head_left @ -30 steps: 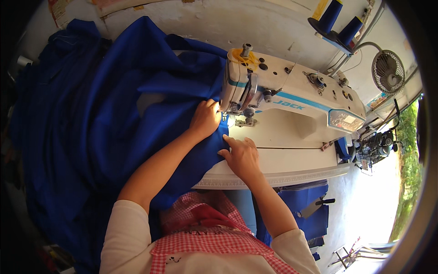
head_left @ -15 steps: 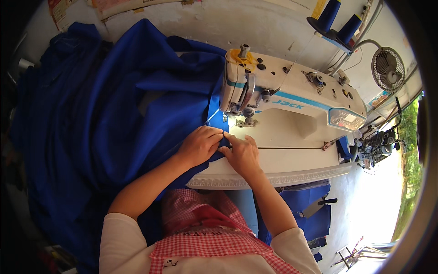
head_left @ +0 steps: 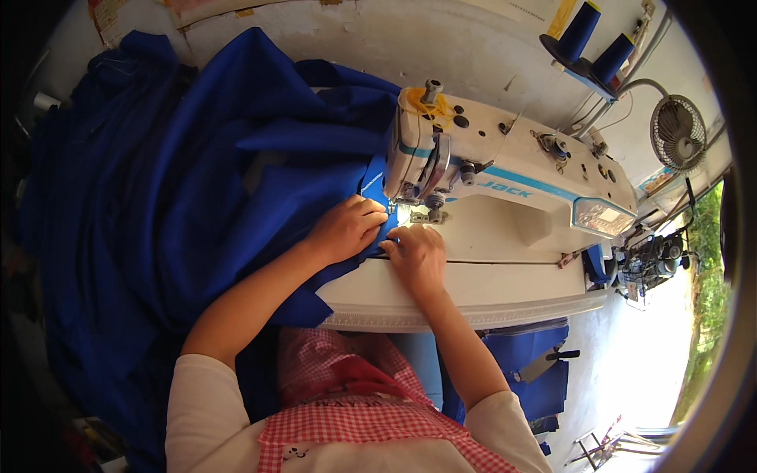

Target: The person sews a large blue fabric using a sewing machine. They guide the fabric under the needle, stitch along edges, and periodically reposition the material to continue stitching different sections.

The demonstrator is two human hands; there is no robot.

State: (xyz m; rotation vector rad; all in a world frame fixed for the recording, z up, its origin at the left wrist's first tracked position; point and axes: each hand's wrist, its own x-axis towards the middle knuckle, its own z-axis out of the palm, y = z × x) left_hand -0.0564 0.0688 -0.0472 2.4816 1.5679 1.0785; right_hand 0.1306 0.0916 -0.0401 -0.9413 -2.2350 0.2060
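Note:
A large blue fabric [head_left: 197, 181] is heaped over the left of the sewing table and runs under the head of a white sewing machine [head_left: 505, 185]. My left hand [head_left: 347, 227] lies on the fabric's edge just in front of the presser foot [head_left: 430, 214], fingers curled down onto the cloth. My right hand [head_left: 415, 254] rests beside it on the machine bed, fingertips pinching the same blue edge. Both hands sit close together, just short of the needle.
Two blue thread cones [head_left: 595, 43] stand on a rack at the back right, with a small fan [head_left: 676, 132] beside them. The white table edge [head_left: 473, 311] runs in front of me. More blue fabric [head_left: 528, 370] hangs below the table on the right.
My left hand has slid back from beside the machine head toward me, close beside my right hand, and the fabric edge now lies gathered in front of the presser foot.

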